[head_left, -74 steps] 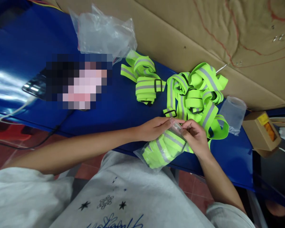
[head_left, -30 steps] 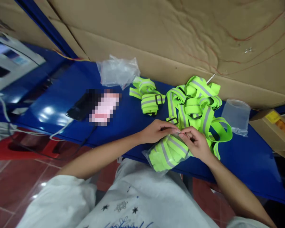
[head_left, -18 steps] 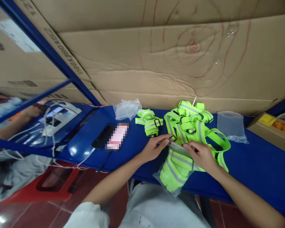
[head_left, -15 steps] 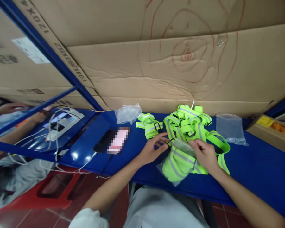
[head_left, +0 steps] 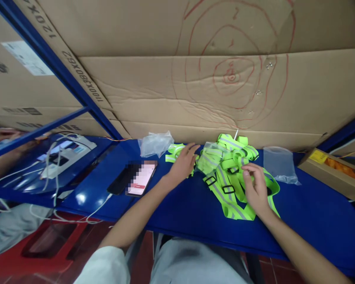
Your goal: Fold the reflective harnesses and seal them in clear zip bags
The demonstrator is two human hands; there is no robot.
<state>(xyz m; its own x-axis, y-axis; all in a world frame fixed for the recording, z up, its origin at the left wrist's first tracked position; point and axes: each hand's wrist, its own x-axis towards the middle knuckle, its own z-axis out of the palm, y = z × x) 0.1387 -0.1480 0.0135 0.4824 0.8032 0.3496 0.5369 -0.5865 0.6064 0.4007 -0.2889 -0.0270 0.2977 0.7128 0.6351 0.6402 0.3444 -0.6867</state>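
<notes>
My left hand reaches over a small folded bundle of neon-green reflective strap, fingers apart; the hand hides much of the bundle. A clear plastic bag packed with green strap lies just right of those fingers, against the loose pile. My right hand hovers at the right side of the heaped reflective straps, its fingers loosely bent, with a gap from the thumb and nothing visible between them. Black buckles show on the straps in front.
Empty clear bags lie at the back left and right. Two phones, one dark and one lit, rest on the blue table. A cardboard box stands right. Another person's arm shows far left.
The filled bag has moved from between my hands to the back, by the strap pile, and is let go. My left hand has moved back and left to the small bundle.
</notes>
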